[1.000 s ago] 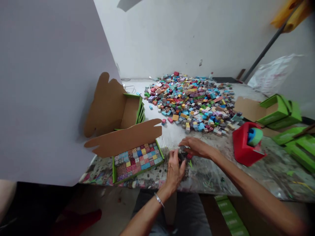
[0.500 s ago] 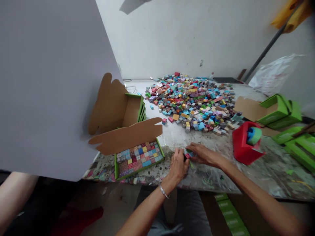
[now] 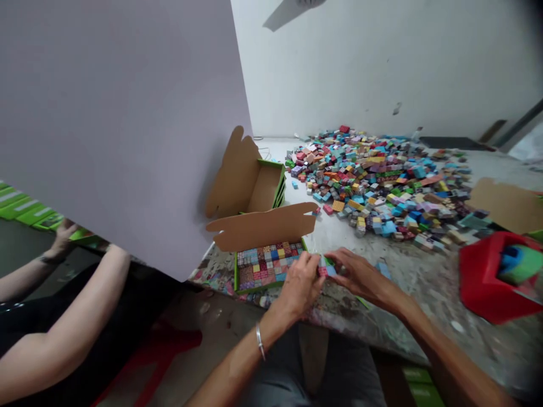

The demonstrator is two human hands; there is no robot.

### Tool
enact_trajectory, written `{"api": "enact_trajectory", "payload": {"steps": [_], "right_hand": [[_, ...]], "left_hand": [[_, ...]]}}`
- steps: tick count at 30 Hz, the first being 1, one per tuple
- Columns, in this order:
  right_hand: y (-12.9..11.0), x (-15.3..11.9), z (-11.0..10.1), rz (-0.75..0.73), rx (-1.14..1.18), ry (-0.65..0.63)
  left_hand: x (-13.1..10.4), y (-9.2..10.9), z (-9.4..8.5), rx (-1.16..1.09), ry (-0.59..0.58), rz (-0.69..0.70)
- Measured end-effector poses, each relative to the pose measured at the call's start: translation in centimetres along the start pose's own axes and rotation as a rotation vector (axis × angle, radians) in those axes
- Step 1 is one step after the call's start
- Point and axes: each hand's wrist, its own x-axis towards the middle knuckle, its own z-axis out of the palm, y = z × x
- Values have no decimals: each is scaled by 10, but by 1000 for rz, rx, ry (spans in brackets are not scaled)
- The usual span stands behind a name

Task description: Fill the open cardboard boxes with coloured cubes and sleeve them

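Observation:
A small cluster of patterned blocks (image 3: pixel 326 268), pink, pale blue and green, is held between my two hands just above the table. My left hand (image 3: pixel 300 282) has its fingers closed on the left side of the cluster, and a silver bracelet is on that wrist. From the right, my right hand (image 3: pixel 360 276) pinches the same cluster with thumb and fingers. Beside my left hand, partly covered by it, is an open green-edged box (image 3: pixel 236 277) with rows of small patterned blocks (image 3: pixel 263 265) inside. Its brown cardboard lid (image 3: pixel 263 226) stands raised behind.
Many loose coloured blocks (image 3: pixel 377 181) form a heap farther back. Another open box (image 3: pixel 267 186) stands behind the filled one. A red tape dispenser (image 3: pixel 483 277) is at the right. A grey panel (image 3: pixel 127 124) rises at left; beyond it are another person's hand (image 3: pixel 63 237) and green boxes (image 3: pixel 25 209).
My view has turned left, so more of the other person shows. Both hands, with the blocks between them, have moved closer to the filled box, and my left hand now overlaps its corner.

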Motion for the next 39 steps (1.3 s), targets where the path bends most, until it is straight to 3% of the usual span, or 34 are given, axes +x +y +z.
{"api": "enact_trajectory", "payload": {"steps": [3,7,10,15,21,24,26,29,31,33,36,39], "right_hand": [[-8,48,7,-59,-52,56],[-1,88,22,-28,-98,6],[3,92,29,34,-181,-8],[-5,85,35,129,-381,-14],[-30,85,45,264,-364,44],[-38,68,44,250,-330,93],[-31,43,39,279,-303,219],[3,-15,24,438,-360,409],[35,-55,11,495,-431,370],[65,-83,0,435,-425,280],[81,-89,-6,341,-347,269],[46,-53,6,343,-219,331]], "left_hand": [[13,-27,-25,110,91,-28],[23,-61,-28,225,141,-101],[20,-74,-18,217,151,-97],[15,-78,-5,185,167,-53],[18,-74,-4,206,183,-41],[18,-71,-7,175,218,-40],[14,-70,-10,144,248,-31],[-2,-64,-13,78,346,51],[-19,-57,-13,34,426,129],[-40,-48,-10,14,465,178],[-68,-44,-6,44,508,132],[-87,-59,-14,96,711,-97]]}}
